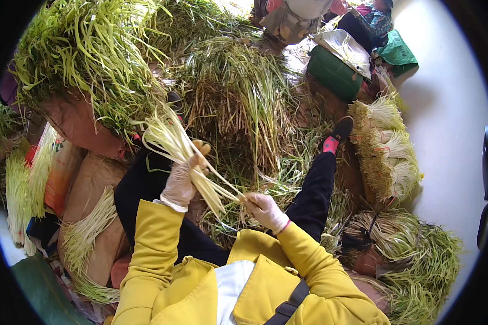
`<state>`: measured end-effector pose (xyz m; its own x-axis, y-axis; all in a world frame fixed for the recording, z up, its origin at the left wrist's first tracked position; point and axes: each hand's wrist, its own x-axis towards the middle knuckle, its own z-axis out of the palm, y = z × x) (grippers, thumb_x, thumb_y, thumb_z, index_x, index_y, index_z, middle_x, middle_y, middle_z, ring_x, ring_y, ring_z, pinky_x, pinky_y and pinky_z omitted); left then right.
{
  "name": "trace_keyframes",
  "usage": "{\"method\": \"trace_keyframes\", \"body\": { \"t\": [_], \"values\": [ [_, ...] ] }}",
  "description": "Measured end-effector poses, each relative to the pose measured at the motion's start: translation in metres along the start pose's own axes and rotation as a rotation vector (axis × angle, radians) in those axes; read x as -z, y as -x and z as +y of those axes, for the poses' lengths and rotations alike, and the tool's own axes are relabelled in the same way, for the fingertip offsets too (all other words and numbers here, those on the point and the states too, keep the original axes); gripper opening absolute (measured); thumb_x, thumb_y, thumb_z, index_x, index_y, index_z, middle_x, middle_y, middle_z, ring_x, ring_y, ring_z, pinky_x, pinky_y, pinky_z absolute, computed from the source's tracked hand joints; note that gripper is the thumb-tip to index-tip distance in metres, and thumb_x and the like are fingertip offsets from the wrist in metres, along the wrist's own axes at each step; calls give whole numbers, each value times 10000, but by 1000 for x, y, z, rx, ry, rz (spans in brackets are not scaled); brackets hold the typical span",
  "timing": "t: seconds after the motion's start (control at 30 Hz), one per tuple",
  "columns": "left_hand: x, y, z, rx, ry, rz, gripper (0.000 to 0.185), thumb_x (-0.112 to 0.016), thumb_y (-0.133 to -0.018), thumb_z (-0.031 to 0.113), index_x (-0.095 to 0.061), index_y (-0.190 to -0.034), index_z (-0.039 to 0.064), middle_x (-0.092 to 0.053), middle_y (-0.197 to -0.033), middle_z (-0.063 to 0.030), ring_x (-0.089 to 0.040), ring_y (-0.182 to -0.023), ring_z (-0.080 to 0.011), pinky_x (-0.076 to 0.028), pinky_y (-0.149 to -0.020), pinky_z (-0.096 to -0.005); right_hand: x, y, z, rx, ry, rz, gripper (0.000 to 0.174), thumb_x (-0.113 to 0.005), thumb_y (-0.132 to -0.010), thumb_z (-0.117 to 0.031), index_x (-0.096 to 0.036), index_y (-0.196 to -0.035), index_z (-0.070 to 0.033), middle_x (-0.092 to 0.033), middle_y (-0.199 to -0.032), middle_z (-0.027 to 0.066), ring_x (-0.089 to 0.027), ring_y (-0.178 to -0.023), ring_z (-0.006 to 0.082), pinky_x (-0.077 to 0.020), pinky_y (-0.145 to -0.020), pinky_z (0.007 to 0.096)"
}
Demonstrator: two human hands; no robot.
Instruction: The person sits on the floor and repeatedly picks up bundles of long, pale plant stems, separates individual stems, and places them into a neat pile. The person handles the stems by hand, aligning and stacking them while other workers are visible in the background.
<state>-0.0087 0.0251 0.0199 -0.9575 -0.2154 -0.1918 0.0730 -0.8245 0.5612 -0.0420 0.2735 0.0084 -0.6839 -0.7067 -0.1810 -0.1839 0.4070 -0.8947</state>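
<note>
My left hand (pixel 179 183), in a thin pale glove, grips a loose bundle of long pale-green vegetable stalks (pixel 166 136) over my left thigh. The bundle lies slantwise, its leafy ends pointing up and left and its whitish ends down and right. Gloved likewise, my right hand (pixel 266 210) is closed on the lower ends of a few stalks (pixel 223 184) that stretch across from the bundle. The right fingertips hide those ends. Beyond both hands, between my legs, stands a big heap of uncleaned stalks (pixel 236 97) with brownish bases.
Tied bunches of trimmed stalks (pixel 386 150) line the white wall at right. Another leafy pile (pixel 423 260) lies below them. A brown sack (pixel 91 174) at left bears cleaned stalks (pixel 90 227). Near the top are a green container (pixel 335 73) and other people (pixel 297 20).
</note>
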Motion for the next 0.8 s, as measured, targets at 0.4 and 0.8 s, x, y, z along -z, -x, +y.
{"method": "trace_keyframes", "body": {
  "t": [0.4,0.8],
  "values": [
    [11,-2,2,26,252,-136,172,-508,-963,283,-594,-939,136,-501,-654,61,-513,-582,-68,-509,-671,-324,12,-18,8,39,-593,53,175,-652,-879,-132,-679,-972,14,-691,-861,59,-597,-775,90,-482,-699,232],
    [-10,-2,-21,223,250,3,373,-680,-843,153,-510,-1168,84,-548,-821,26,-600,-730,-93,-534,-708,-277,79,-158,68,-489,541,286,306,-698,-809,-327,-674,-997,-87,-680,-971,129,-647,-884,281,-509,-797,367]
  ]
}}
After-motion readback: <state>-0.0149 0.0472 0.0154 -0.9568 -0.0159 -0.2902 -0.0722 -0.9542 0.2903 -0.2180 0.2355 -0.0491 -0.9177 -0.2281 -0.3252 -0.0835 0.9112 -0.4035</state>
